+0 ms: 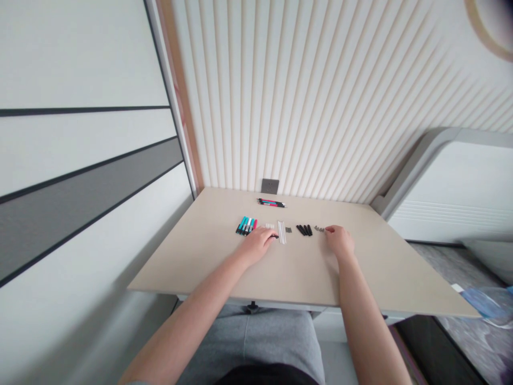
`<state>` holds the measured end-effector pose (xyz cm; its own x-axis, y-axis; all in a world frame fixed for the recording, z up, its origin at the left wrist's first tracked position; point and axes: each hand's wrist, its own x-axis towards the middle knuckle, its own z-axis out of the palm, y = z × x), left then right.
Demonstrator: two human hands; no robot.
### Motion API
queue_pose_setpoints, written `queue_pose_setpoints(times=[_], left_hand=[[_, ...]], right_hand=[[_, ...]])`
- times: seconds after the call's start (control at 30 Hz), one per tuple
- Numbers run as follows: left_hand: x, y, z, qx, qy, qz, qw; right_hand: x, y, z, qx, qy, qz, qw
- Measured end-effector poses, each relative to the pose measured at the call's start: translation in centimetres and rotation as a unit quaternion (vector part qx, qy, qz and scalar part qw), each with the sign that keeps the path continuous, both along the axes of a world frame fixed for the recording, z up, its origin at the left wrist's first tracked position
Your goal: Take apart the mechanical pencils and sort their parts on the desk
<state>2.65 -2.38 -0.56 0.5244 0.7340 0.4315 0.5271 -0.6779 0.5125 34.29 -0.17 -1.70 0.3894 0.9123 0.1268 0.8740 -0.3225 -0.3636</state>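
My left hand point(258, 245) is closed on a dark pen part point(274, 236) whose black end sticks out past the fingertips. Beside that hand lies a row of teal, white and red pen barrels point(246, 226) with black ends. Just right of it are thin white sticks like pen refills point(282, 232) and a small grey patch of tiny parts point(288, 230). My right hand point(340, 239) rests at the right end of a row of small grey metal pieces point(318, 229), fingertips pinched together; what they hold is too small to see. Several black tapered tubes point(304, 230) lie between the hands.
Several assembled-looking pens point(271, 203) lie near the back of the beige table point(192, 262). Short clear pieces point(270, 225) lie behind my left hand. A dark socket plate point(270, 186) is on the ribbed wall. A white cabinet stands left, a bed right.
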Motion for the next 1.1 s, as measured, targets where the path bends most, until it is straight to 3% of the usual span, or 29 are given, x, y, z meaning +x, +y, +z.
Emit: queue_pose_setpoints(times=[1.1], left_hand=[[-0.02,-0.03,0.01,-0.006,0.017,-0.019,1.000]], right_hand=[[-0.10,0.27,-0.18,0.007,0.048,0.003,0.999]])
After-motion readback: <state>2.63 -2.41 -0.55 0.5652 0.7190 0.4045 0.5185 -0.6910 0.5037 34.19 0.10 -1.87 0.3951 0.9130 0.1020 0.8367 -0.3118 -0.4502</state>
